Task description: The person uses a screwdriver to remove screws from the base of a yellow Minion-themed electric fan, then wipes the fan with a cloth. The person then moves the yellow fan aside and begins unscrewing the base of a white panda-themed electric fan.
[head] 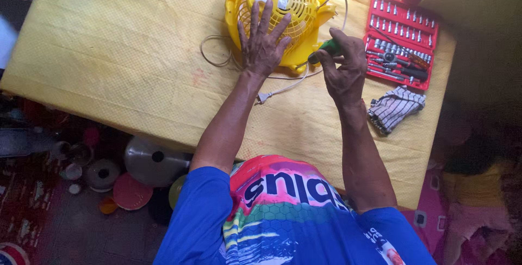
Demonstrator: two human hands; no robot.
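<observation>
A small yellow fan (283, 4) lies on its back on the yellow-covered table (109, 63), grille up. My left hand (262, 39) rests flat on the grille with the fingers spread. My right hand (343, 69) grips a green-handled screwdriver (326, 50), whose tip points at the fan's lower right edge. The fan's white cord (283, 88) trails from under my left hand and ends in a plug on the cloth.
An open red case of sockets and bits (402, 39) sits to the right of the fan. A striped cloth (394, 108) lies below it. Pots, lids and bowls (147, 161) stand on the floor at the left. Another person sits at the right (473, 189).
</observation>
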